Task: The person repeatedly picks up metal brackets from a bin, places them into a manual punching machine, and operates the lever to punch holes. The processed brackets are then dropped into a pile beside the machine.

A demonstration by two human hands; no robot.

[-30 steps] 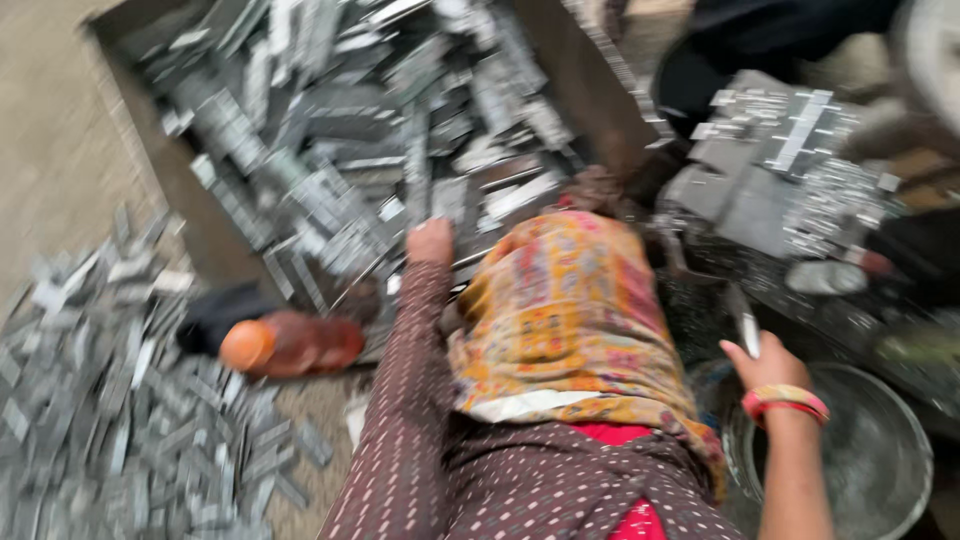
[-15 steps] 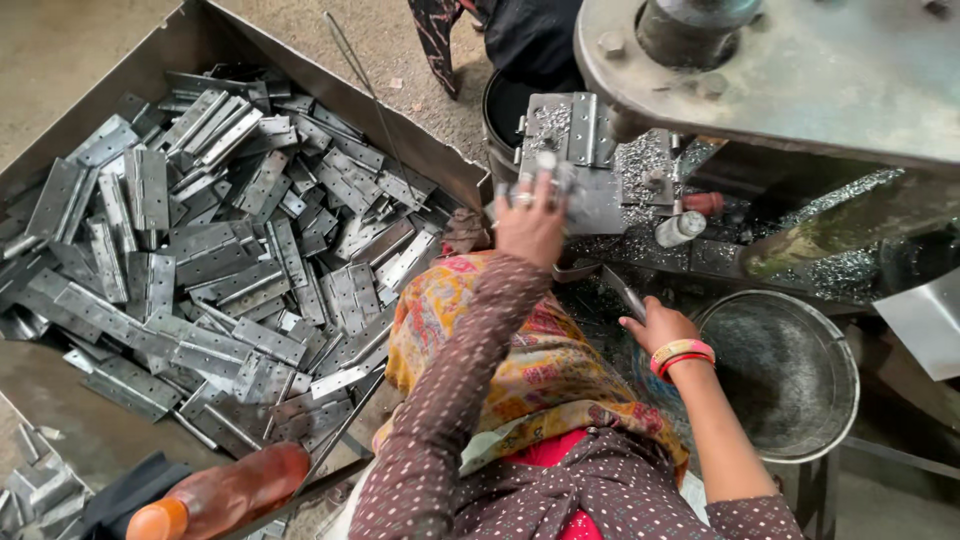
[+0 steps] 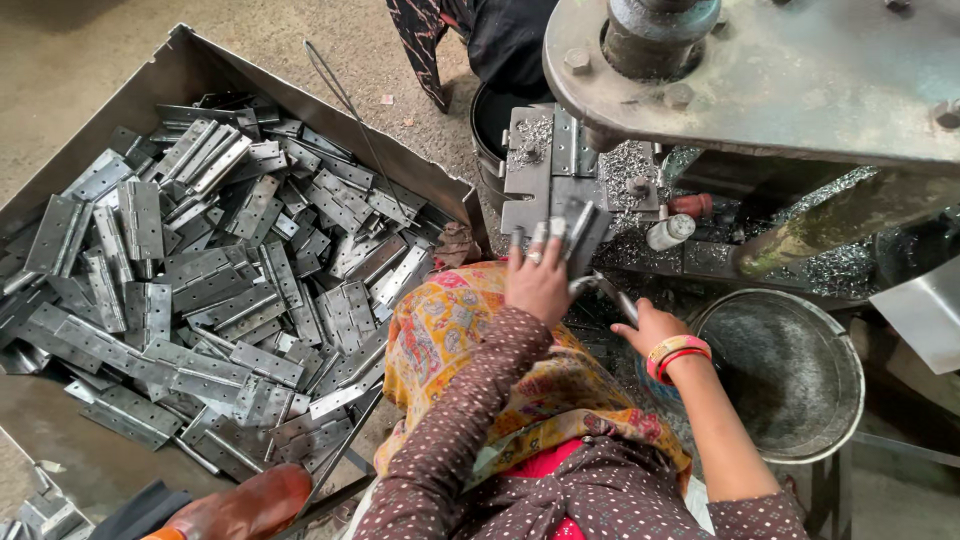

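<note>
From up here I see my left hand [image 3: 538, 280] raised over the lap, fingers closed around a small stack of grey metal hinges [image 3: 580, 232] — the stack stands up out of the fist, just in front of the flat steel plate [image 3: 535, 170] of the press. My right hand [image 3: 645, 325], bangles at the wrist, sits lower and to the right, curled on a thin metal tool [image 3: 612, 296] whose tip points toward the held hinges. The hands are near one another but not touching. A round metal pan [image 3: 800, 375] lies just right of the right wrist, and the big tray of loose hinges [image 3: 200, 270] spreads out to the left — well apart from both hands.
</note>
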